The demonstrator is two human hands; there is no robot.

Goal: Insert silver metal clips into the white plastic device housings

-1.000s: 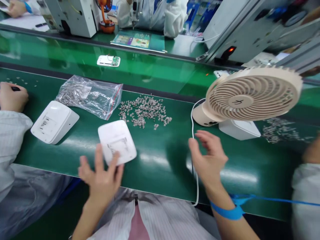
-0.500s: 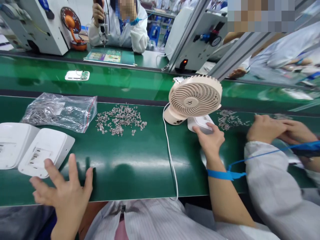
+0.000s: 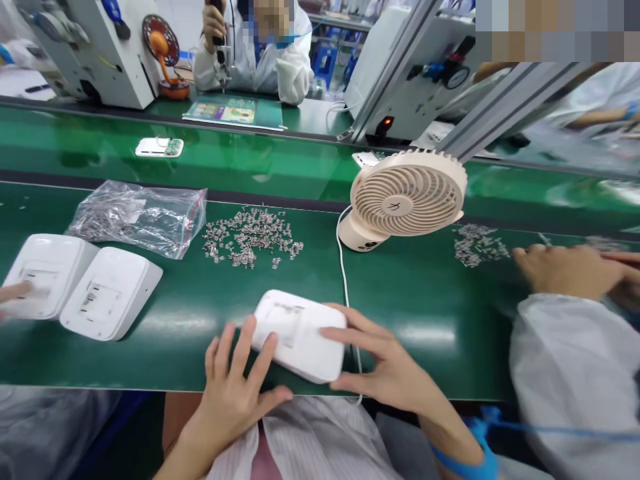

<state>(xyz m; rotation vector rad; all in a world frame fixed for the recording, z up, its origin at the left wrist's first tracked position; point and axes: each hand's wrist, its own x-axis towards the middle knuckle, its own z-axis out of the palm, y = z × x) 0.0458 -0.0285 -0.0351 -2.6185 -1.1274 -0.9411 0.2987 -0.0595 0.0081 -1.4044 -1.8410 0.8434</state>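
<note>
A white plastic housing [image 3: 307, 340] with a recessed bay on its upper face is tilted just above the green bench, in front of my body. My right hand [image 3: 383, 360] grips its right end, thumb below and fingers on top. My left hand [image 3: 240, 373] is at the housing's left end with the fingers spread; the fingertips reach its edge, and whether they press on it I cannot tell. Beyond the housing lies a loose pile of small metal pieces [image 3: 255, 235]. Two similar white housings [image 3: 113, 293] stand at the left.
A clear zip bag [image 3: 145, 217] of metal pieces lies at the back left. A beige fan [image 3: 410, 193] with a white cable [image 3: 344, 280] stands right of the pile. Co-workers' hands [image 3: 565, 270] are at the right, and another person's finger [image 3: 15, 291] touches the leftmost housing.
My right hand has brought the white housing from beside the fan to the front middle. My left hand has moved right, from the standing housings to this one. Another person's finger has appeared at left.
</note>
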